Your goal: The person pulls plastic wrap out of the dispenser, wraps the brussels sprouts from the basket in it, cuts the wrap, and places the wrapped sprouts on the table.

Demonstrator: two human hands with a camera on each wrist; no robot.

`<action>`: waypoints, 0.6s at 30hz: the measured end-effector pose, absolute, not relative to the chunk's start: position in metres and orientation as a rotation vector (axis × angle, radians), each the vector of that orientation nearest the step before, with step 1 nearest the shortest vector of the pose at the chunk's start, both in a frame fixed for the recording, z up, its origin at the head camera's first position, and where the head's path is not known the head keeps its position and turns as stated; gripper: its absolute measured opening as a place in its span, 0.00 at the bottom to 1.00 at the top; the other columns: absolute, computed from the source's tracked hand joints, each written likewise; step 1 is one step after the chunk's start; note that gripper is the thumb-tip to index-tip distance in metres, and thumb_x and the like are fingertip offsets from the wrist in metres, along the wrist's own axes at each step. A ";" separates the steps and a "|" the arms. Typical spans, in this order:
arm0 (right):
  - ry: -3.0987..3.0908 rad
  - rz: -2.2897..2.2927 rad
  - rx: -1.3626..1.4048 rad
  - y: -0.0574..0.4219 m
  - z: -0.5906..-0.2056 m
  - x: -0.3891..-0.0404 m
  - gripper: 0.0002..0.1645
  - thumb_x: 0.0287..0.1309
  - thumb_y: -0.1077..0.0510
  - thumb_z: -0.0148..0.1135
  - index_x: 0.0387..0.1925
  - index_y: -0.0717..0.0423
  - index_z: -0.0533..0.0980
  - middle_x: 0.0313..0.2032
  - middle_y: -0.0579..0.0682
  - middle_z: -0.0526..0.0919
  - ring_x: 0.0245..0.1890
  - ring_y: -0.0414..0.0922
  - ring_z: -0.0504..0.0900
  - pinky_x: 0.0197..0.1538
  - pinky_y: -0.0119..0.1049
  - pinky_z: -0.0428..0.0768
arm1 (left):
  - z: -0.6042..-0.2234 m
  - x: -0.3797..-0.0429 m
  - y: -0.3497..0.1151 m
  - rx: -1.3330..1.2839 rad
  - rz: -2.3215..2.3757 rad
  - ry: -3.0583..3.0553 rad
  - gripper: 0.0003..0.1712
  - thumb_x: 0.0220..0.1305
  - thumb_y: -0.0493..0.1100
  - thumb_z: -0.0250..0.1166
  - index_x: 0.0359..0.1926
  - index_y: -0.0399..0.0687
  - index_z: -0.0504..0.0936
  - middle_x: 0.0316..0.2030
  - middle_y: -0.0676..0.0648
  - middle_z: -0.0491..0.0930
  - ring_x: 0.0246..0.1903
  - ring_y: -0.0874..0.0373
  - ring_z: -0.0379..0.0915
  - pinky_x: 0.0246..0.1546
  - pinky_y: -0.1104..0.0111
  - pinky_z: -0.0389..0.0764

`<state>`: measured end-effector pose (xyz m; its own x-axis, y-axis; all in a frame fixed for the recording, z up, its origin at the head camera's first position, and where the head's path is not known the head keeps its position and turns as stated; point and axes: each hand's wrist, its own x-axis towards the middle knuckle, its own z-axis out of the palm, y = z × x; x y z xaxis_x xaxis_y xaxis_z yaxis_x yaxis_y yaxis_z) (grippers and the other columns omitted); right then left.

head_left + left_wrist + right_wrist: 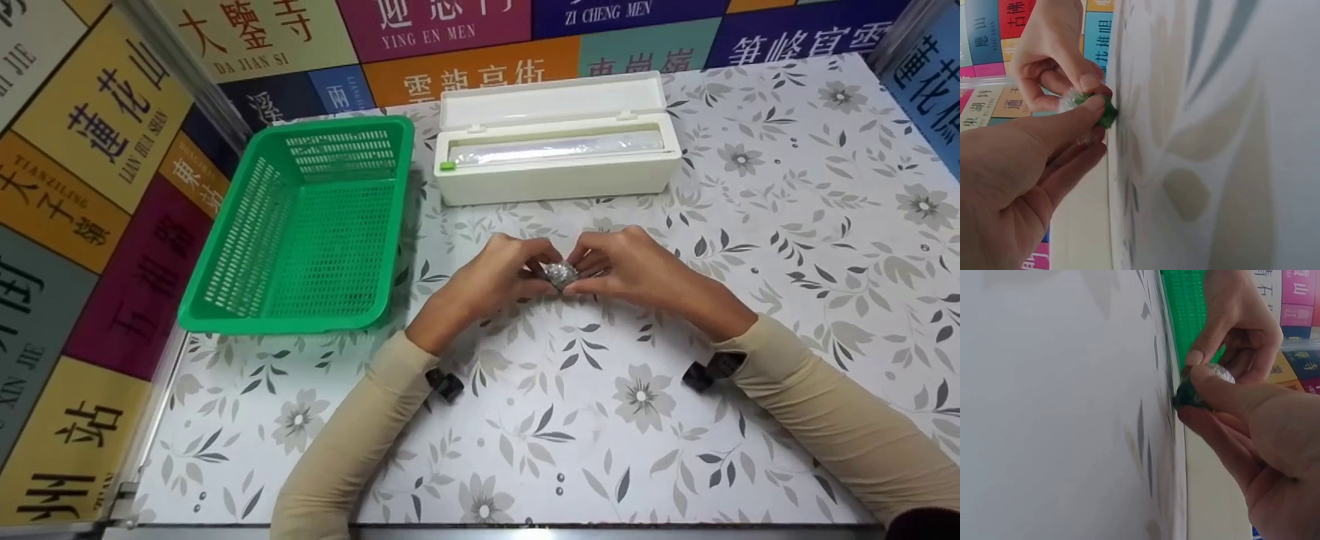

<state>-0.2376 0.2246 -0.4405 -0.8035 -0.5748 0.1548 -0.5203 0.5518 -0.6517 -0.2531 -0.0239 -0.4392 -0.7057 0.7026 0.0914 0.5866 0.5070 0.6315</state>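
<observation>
Between both hands sits a small dark green lump (1108, 115) with clear, crinkled plastic film (1069, 100) gathered over it; from the head view the wrapped bundle (559, 274) looks silvery. The left hand (501, 271) pinches it from the left with thumb and fingers. From the opposite side the right hand (637, 271) pinches it likewise. Fingers hide much of the bundle, so its exact kind cannot be told. In the right wrist view the green lump (1188, 395) is low, close to the tabletop.
Behind the hands stands a white cling film dispenser (555, 180), lid raised, a film roll (562, 148) inside and a green slider (448, 166) at its left end. A green plastic basket (401, 225) is at the left. Printed panels border the flower-patterned table (570, 465).
</observation>
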 end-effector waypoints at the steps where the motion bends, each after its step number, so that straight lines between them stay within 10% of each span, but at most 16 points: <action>1: 2.666 -1.107 -0.962 0.226 -0.441 -0.239 0.19 0.54 0.59 0.85 0.45 0.57 0.85 0.45 0.55 0.94 0.45 0.50 0.95 0.48 0.39 0.93 | -0.440 -0.255 -0.024 1.102 0.994 2.566 0.19 0.62 0.41 0.81 0.53 0.46 0.89 0.47 0.47 0.93 0.45 0.60 0.90 0.48 0.76 0.88; 18: 2.584 -1.015 -1.099 0.235 -0.442 -0.245 0.17 0.57 0.65 0.81 0.48 0.50 0.88 0.45 0.47 0.94 0.45 0.46 0.95 0.50 0.38 0.92 | -0.455 -0.271 -0.032 1.271 1.230 2.346 0.14 0.56 0.44 0.86 0.39 0.46 0.89 0.38 0.50 0.91 0.41 0.62 0.87 0.50 0.70 0.89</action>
